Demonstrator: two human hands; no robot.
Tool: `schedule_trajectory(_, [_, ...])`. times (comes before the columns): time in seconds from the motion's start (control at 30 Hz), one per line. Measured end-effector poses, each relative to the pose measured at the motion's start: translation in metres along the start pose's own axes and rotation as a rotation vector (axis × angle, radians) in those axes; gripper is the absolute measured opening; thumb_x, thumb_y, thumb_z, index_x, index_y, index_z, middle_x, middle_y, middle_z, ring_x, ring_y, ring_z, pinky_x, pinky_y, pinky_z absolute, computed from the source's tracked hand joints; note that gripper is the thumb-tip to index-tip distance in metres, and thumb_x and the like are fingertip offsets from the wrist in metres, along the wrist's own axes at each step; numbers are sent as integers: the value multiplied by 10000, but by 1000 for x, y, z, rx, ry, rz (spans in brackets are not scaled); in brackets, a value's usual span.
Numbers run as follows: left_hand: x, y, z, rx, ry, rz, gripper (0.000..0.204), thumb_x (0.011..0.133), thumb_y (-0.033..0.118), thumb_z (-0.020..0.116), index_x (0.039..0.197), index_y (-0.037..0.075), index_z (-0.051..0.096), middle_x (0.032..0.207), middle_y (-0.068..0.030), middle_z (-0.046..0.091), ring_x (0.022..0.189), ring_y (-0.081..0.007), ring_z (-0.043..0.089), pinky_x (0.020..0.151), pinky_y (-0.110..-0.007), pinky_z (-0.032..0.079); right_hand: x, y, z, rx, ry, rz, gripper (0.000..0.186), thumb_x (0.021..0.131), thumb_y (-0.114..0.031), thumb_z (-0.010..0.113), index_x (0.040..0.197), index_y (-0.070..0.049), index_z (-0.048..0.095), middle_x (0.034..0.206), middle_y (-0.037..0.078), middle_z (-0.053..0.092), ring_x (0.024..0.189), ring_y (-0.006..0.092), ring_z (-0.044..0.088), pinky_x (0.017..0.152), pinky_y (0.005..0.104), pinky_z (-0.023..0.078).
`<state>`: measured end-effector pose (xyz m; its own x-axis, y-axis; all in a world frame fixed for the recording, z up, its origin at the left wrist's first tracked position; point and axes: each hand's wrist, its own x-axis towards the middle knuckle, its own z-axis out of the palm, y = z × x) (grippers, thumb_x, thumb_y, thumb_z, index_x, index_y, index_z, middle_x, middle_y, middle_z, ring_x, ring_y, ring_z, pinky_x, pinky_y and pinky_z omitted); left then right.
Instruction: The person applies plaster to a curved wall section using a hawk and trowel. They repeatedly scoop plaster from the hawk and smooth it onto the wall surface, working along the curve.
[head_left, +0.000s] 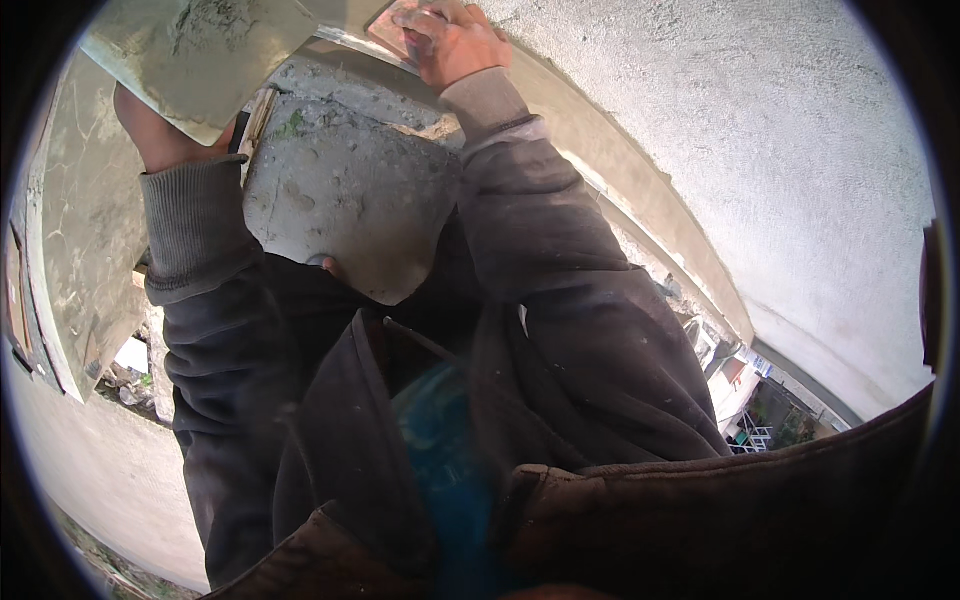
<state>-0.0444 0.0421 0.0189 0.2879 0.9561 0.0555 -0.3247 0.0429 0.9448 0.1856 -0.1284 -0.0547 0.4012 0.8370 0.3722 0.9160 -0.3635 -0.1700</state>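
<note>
My left hand [165, 135] is under a pale square board [150, 70] at the top left, holding it up, its fingers mostly covered by it. A patch of grey mortar [210, 25] lies on the board. My right hand [460, 45], fingers curled, grips a small flat pinkish tool [388, 30] against the narrow grey ledge [545, 95] along a wall at the top. What exactly this tool is, I cannot make out.
A rough pale plastered wall [780, 170] fills the right. Below my hands is a concrete surface [345, 170] with rubble and wood strips [258, 125] at its edge. A cracked plastered slab [85, 230] stands at left, near debris [135, 390]. Clutter [755, 420] shows far down at right.
</note>
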Motion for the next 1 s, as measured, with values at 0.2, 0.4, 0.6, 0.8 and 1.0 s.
schedule_trajectory(0.2, [-18,25,-10,-231,77,-110,511,1042,403,442,1310,-28,505,1217,-244,608,996,-414,653,551,-589,540,-132,127,-102,-11,-55,-21,304,823,-143,762,1086,-293,789,1171,-7,727,994,249,687,821,399,571])
schedule_trajectory(0.4, [-6,3,-25,-225,-60,-74,443,1046,318,481,1351,-3,497,1275,-169,611,1115,-327,651,857,-485,590,-8,-15,-7,76,20,-193,340,827,-138,737,1110,-322,774,1210,-111,692,1070,158,621,823,393,505])
schedule_trajectory(0.6, [1,6,-23,383,-135,62,478,971,196,630,1375,-3,469,1279,-146,617,1138,-268,628,924,-409,553,31,-24,27,-70,-51,-23,271,924,-266,655,1154,-375,749,1242,-38,654,1220,180,578,1022,508,429])
schedule_trajectory(0.8, [17,-3,-17,-315,-171,-92,582,860,189,772,1350,0,520,1327,-122,621,1210,-244,604,1033,-369,485,-130,126,-104,-203,-165,117,345,880,-189,733,1178,-361,744,1254,-49,673,1170,202,624,953,445,536])
schedule_trajectory(1.0, [9,0,-7,-202,-109,-47,512,961,199,641,1402,1,471,1372,-135,589,1245,-288,581,1051,-430,484,-230,215,-172,-119,-138,290,321,891,-244,738,1192,-355,734,1233,-25,678,1106,250,650,916,433,563])
